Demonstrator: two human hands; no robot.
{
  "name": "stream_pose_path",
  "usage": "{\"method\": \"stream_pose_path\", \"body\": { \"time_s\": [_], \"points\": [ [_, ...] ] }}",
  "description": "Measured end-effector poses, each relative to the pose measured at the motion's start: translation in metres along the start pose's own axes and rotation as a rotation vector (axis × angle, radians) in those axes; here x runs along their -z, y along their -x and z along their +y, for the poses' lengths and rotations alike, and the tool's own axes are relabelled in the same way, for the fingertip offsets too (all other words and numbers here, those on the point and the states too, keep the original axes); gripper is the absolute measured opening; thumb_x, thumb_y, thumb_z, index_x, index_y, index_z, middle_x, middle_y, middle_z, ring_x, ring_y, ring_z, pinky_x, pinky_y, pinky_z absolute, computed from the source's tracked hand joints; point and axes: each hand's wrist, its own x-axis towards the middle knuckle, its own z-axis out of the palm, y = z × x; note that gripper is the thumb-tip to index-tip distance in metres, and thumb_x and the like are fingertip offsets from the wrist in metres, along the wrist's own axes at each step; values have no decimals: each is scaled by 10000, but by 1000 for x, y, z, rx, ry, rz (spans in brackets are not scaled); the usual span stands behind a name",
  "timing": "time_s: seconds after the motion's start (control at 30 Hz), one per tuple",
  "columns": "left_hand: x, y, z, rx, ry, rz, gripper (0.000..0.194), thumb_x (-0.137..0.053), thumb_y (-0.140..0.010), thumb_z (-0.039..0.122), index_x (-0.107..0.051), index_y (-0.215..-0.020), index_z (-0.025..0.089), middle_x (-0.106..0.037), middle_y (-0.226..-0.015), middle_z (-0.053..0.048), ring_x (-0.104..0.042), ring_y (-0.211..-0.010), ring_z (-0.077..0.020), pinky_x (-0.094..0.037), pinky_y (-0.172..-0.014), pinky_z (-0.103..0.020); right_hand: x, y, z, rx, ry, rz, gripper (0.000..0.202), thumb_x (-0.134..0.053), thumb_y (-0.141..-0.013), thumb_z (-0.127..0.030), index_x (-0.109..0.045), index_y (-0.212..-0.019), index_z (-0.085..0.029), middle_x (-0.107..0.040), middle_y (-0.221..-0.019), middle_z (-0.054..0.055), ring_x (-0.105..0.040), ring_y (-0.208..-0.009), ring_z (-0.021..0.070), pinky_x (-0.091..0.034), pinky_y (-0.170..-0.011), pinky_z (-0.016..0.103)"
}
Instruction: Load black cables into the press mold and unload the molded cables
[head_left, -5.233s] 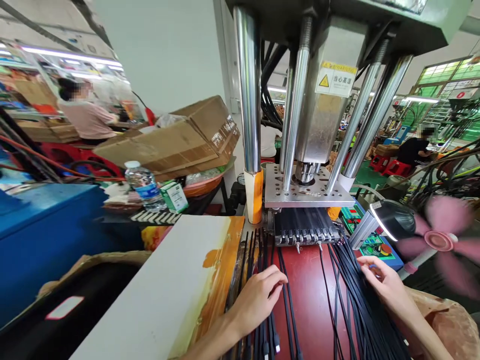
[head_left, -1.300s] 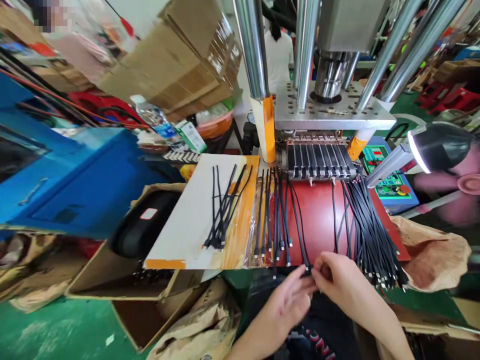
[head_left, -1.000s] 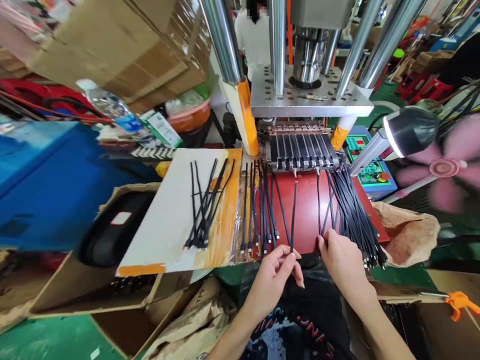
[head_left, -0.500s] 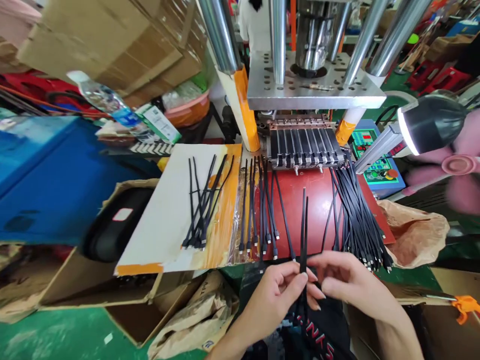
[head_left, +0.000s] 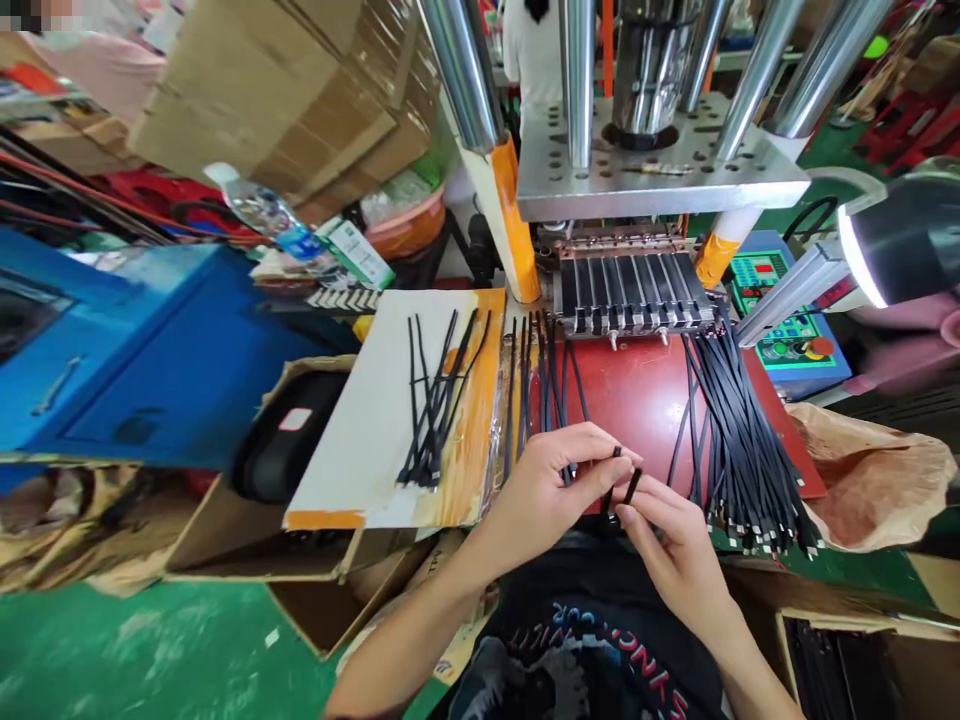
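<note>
Close together at the front edge of the red board (head_left: 637, 385), both hands pinch black cable. My left hand (head_left: 559, 485) grips one black strip between thumb and fingers. In my right hand (head_left: 667, 535) is another black strip (head_left: 634, 486), its end sticking up. Whether the two strips belong to one cable cannot be seen. Left of my hands, several flat black cables lie on the board, partly covered by my left hand. A dense pile of black cables (head_left: 739, 440) lies to the right. More cables (head_left: 435, 420) rest on the white board (head_left: 375, 380).
A metal press plate (head_left: 652, 185) on steel columns stands above a slotted fixture (head_left: 634, 290) with black strips. A lamp (head_left: 900, 240) and control box (head_left: 787, 310) are at the right. Brown paper (head_left: 877, 475), open cartons (head_left: 225, 545) and a blue cabinet (head_left: 165, 370) surround the bench.
The long strips that stood upright in my left hand are lowered, with only short ends showing. My right hand has closed on a strip. The view has shifted left.
</note>
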Motion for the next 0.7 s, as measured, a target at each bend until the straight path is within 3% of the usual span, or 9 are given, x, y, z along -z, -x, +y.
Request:
{"method": "stream_pose_path", "body": {
  "time_s": [0.13, 0.3, 0.47, 0.7],
  "points": [
    [0, 3, -1, 28, 48, -38, 246, -642, -1043, 303, -843, -964, 184, -811, -1000, -61, -753, -989, -185, -540, -909, -261, 9, -2, 6, 47, -14, 49, 249, -546, -1074, -241, -768, -1189, -239, -660, -869, 31, -619, -716, 151, -509, -670, 265],
    [2, 4, -4, 65, 128, 10, 231, -702, -1001, 338, -852, -916, 184, -774, -916, -54, -703, -802, -152, -538, -760, -254, 8, -16, 0, 46, -55, 122, 152, -663, -1020, -264, -813, -1022, -240, -622, -807, 15, -564, -646, 133, -447, -558, 247],
    [7, -2, -4, 42, 259, 128, 198, -836, -891, 372, -840, -864, 176, -727, -875, -38, -642, -698, -117, -507, -625, -224, -5, -34, -12, 65, -28, 122, 219, -654, -1023, -271, -755, -839, -209, -600, -764, 13, -524, -646, 131, -412, -559, 255],
    [23, -12, 4, -167, -24, 170, 182, -819, -911, 303, -797, -769, 192, -729, -793, -18, -660, -722, -130, -517, -679, -249, -20, -49, -10, 122, -4, 59, 285, -605, -1033, -233, -567, -752, -209, -503, -743, -21, -481, -673, 127, -398, -617, 255]
  ]
}}
